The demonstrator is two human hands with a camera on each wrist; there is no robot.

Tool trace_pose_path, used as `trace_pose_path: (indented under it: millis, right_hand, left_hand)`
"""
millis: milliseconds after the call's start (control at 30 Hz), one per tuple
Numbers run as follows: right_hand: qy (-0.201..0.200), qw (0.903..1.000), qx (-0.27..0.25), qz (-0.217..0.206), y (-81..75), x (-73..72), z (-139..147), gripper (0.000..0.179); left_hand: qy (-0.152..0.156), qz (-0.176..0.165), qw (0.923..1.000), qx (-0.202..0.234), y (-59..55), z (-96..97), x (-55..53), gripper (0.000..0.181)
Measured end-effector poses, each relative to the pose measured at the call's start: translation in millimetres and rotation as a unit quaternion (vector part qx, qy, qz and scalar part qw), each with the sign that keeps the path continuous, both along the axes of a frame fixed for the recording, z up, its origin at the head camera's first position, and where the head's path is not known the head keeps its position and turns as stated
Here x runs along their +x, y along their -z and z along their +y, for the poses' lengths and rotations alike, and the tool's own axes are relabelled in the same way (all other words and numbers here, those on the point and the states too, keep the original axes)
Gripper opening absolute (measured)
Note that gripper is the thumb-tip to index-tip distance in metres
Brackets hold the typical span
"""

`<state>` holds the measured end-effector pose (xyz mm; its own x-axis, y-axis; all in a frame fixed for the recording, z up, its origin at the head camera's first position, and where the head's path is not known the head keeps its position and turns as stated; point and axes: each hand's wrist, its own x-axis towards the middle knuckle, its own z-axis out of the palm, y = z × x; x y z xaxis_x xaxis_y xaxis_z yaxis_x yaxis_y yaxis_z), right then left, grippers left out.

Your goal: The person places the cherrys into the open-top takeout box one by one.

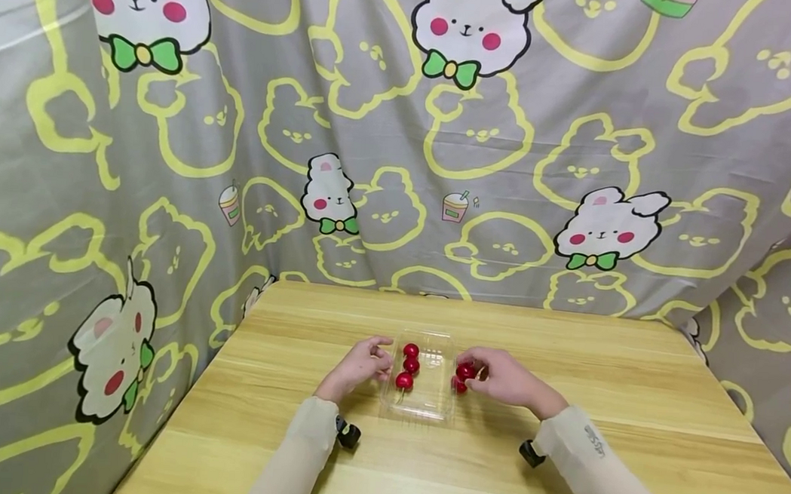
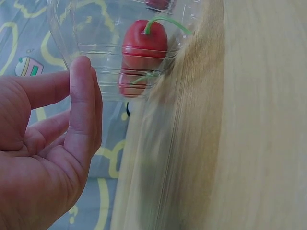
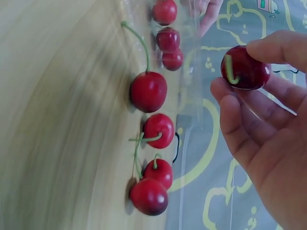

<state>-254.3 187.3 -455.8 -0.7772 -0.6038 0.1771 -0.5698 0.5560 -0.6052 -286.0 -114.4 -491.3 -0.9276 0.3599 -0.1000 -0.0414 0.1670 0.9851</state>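
Head view: A clear plastic container (image 1: pixel 434 389) is set on a wooden table (image 1: pixel 634 352). Three red cherries (image 1: pixel 412 365) are contained in it, lined up along its left side. The left hand (image 1: pixel 359 366) is placed just beside the container's left wall, fingers loosely extended, nothing gripped. The right hand (image 1: pixel 506 378) is placed at the opposite side; a dark red cherry (image 1: pixel 466 371) is pinched in it, outside the container and near its right wall. A second cherry (image 1: pixel 459 385) is partly seen just below the held one. Both forearms are covered by pale sleeves (image 1: pixel 606 471). A grey curtain (image 1: pixel 496 155), printed with yellow outlines and white rabbits, is hung behind the table

Left wrist view: The left hand's fingers are loosely bent, with nothing clasped. The container's wall is overlapped by one fingertip; whether contact is made cannot be told. Two cherries with green stems are seen through the clear plastic, a third being cut off by the upper edge

Right wrist view: The dark red cherry is clamped between thumb and fingers, raised off the table, its green stem visible. Four loose cherries (image 3: pixel 149 92) with green stems are laid in a rough row on the wood outside the container, two of them touching. The three contained cherries are seen beyond
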Motion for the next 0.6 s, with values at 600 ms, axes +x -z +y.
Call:
trace_pose_path:
  millis: [600]
  right_hand:
    - [-0.028, 0.9987, 0.021, 0.036, -4.2, -4.8, -49, 0.033]
  left_hand:
    - [0.003, -0.003, 1.0, 0.005, -1.2, 3.2, 0.3, 0.051]
